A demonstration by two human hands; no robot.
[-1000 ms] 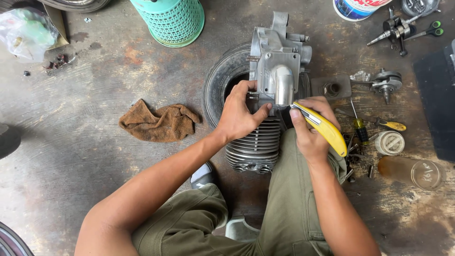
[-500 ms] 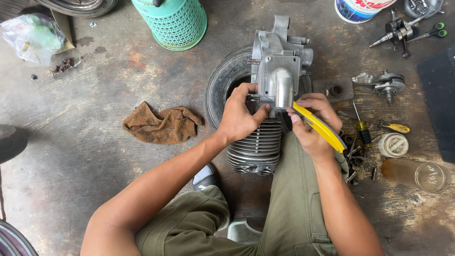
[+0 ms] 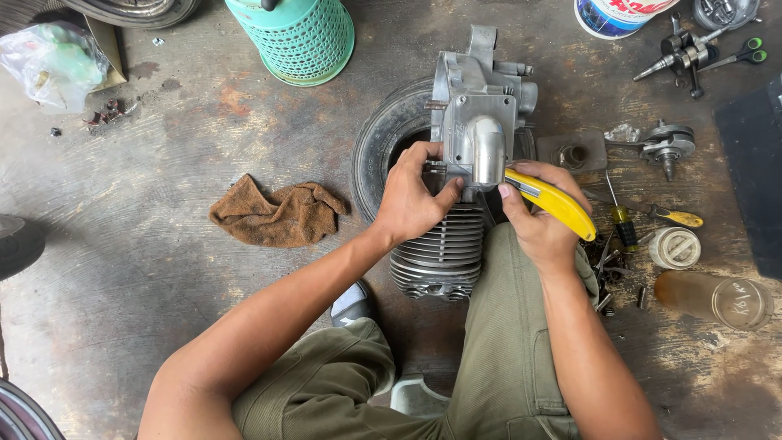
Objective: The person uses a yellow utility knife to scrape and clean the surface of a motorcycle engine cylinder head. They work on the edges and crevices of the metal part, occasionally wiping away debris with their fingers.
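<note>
Where the olive trouser legs end, a finned engine cylinder is seen lying between the knees, joined to a grey metal crankcase that rests on a small black tyre on the concrete floor. The left hand is clamped on the casing's left edge, fingers curled around it and thumb pressed beneath the curved port. A yellow utility knife is gripped in the closed right hand, its tip laid at the seam under the cover. A clean job is judged to need the blade kept flat to the joint face, the casing braced firmly, and the stroke directed away from the bracing thumb. Beyond lie a brown rag, a crankshaft, a green mesh basket. The blade tip is hidden behind the casing; small parts by the right knee are hard to make out.
</note>
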